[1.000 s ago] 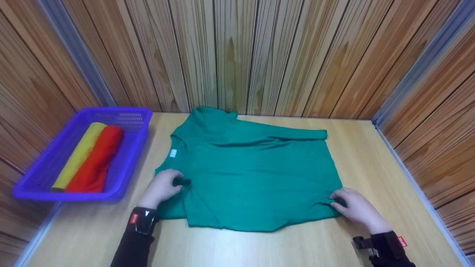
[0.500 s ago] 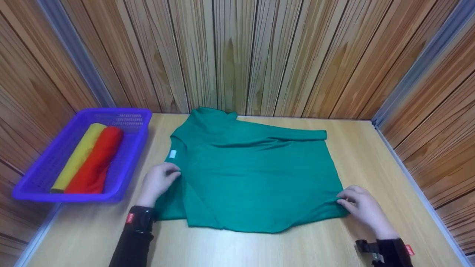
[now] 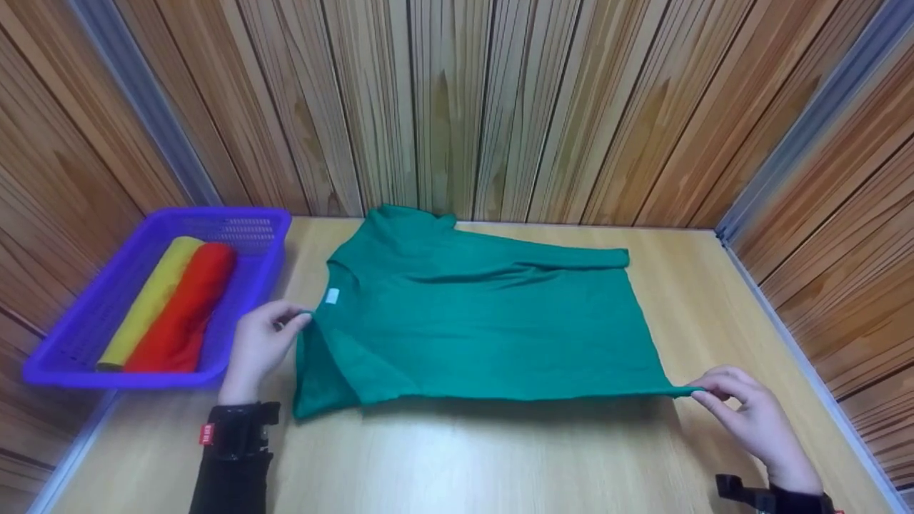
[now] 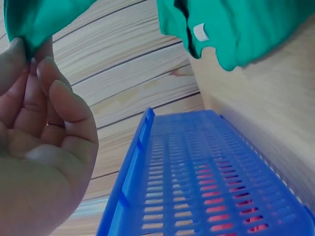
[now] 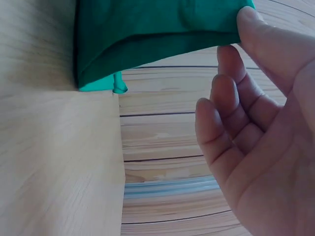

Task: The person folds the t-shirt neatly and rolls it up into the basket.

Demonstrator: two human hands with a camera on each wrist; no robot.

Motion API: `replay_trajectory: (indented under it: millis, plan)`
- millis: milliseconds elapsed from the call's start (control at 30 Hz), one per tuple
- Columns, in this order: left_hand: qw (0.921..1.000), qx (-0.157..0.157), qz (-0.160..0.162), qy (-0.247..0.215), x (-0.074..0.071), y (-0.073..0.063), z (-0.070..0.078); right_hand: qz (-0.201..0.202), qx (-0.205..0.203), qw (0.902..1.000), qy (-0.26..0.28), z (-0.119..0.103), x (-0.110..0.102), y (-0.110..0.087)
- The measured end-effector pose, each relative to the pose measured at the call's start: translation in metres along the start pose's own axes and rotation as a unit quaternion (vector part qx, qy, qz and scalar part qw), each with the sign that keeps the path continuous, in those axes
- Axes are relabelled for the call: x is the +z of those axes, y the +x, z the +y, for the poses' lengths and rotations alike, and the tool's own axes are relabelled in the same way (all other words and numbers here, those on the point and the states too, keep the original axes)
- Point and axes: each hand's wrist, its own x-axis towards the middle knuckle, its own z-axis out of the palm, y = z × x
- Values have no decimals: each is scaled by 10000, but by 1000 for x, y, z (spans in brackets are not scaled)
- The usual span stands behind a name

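Note:
A green shirt [image 3: 493, 321] lies spread on the table, its neckline with a white label toward the left and one sleeve along the far side. My left hand [image 3: 264, 343] pinches the shirt near the shoulder, beside the neckline. At the bottom hem, on the right, my right hand [image 3: 750, 414] pinches the near corner between thumb and fingers. The near edge is drawn taut between both hands and raised off the table, with a shadow beneath. In the right wrist view the hem of the shirt [image 5: 162, 44] hangs from the thumb and fingertip.
A purple plastic basket [image 3: 250, 321] stands at the left of the table [image 3: 500, 471]. It holds a yellow roll of cloth [image 3: 153, 300] and a red roll of cloth [image 3: 187, 307]. Wood-patterned walls [image 3: 464, 107] enclose the back and sides.
My left hand has moved left and my right hand has moved right, both pinching the shirt. Its near edge has risen from the table and straightened. The basket has stayed put.

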Motion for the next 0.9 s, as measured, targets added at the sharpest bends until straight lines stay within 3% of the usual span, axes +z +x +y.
replay_trajectory:
  millis: [133, 267, 367, 600, 800, 900]
  plan:
    - [9993, -89, 330, -120, -8, -1, 5, 96, 117, 9999, -29, 2, -1, -2]
    - [9959, -41, 832, -340, -17, 0, 16, 192, -11, 9998, -46, 4, 0, 0]
    - [9936, -48, 1029, -467, -22, 0, 26, 290, -104, 9995, -2, 4, 1, 2]
    - [9924, -78, 1044, -641, -25, 7, 41, 438, 9, 9990, -61, 3, 1, 5]
    - [9928, 198, 994, -633, -17, 26, 54, 446, 239, 9985, -208, 3, 4, 12]
    - [9927, 184, 922, -760, -11, 36, 62, 442, 398, 9977, -316, 3, 5, 15]
